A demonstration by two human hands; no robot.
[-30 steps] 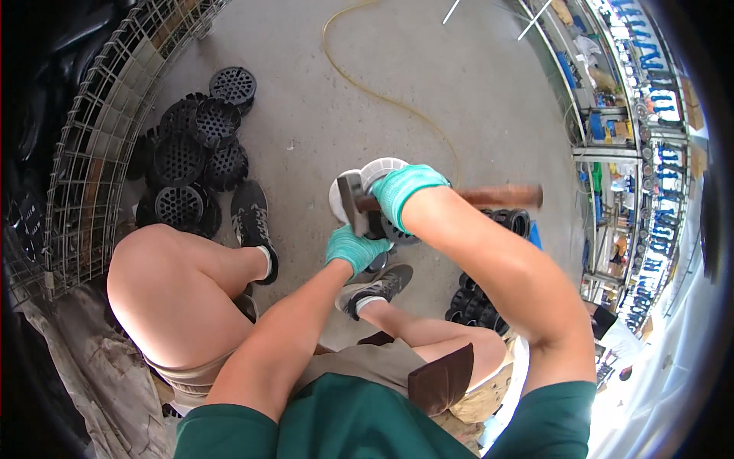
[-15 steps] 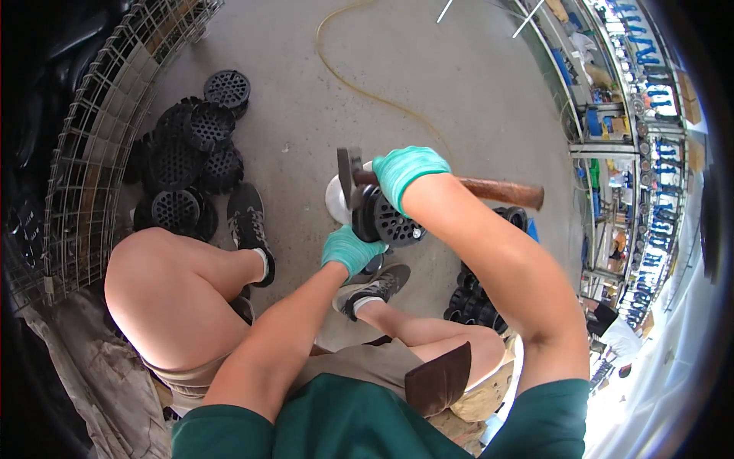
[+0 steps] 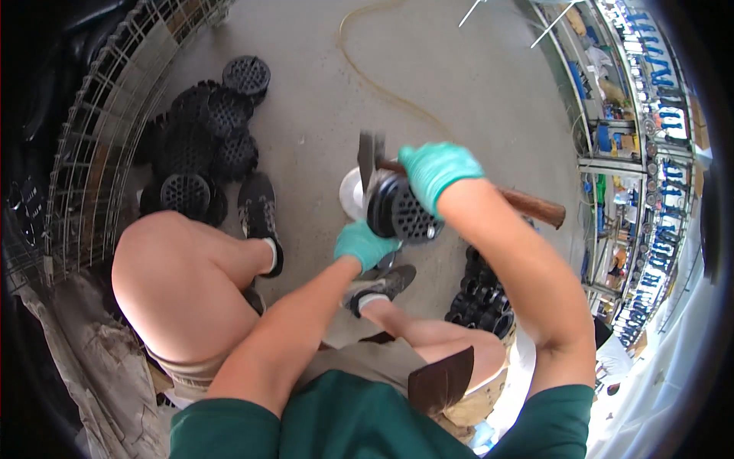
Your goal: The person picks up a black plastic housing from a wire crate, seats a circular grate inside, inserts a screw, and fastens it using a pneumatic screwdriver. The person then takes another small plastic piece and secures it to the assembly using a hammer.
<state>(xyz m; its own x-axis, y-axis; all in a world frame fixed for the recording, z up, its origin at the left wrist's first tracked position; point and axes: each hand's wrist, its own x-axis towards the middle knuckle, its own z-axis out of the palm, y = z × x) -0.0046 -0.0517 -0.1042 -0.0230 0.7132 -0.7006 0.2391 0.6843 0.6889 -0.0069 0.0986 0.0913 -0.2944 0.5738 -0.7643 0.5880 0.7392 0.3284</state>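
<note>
My right hand [image 3: 445,173], in a green glove, is closed round the wooden handle of a hammer [image 3: 535,206]. The hammer's dark metal head is to the left of that hand, over the near-left rim of a black round part with a perforated face [image 3: 417,213]; whether they touch I cannot tell. My left hand [image 3: 364,245], also gloved in green, grips this part from its lower left, and its fingertips are partly hidden. Behind the part shows a white round piece [image 3: 352,193], mostly covered.
Several black perforated round parts [image 3: 187,145] lie piled at the left, beside a wire mesh cage [image 3: 103,115]. More black ring-shaped parts [image 3: 482,294] stand by my right leg. A yellowish hose [image 3: 382,88] crosses the floor. Loaded shelves [image 3: 612,164] line the right side.
The whole view has shifted slightly, moving the scene a little to the right. The hammer and the black part keep nearly the same relation, and both hands keep their grip.
</note>
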